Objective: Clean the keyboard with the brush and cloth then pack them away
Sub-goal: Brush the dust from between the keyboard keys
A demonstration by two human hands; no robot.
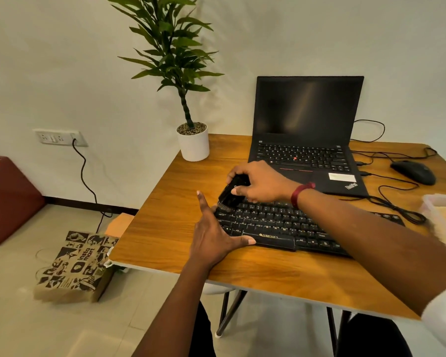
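Note:
A black keyboard (pixel 281 222) lies across the wooden table (pixel 170 228), in front of the laptop. My right hand (pixel 260 181) grips a black brush (pixel 231 193), bristles down on the keyboard's far left corner. My left hand (pixel 214 233) rests flat against the keyboard's left end, thumb along its front edge and fingers spread, bracing it. No cloth can be made out.
An open black laptop (pixel 307 140) stands behind the keyboard. A black mouse (pixel 413 172) and loose cables (pixel 397 202) lie at the right. A clear plastic container (pixel 443 210) sits at the right edge. A potted plant (pixel 193 141) occupies the far left corner. A paper bag (pixel 75 266) stands on the floor.

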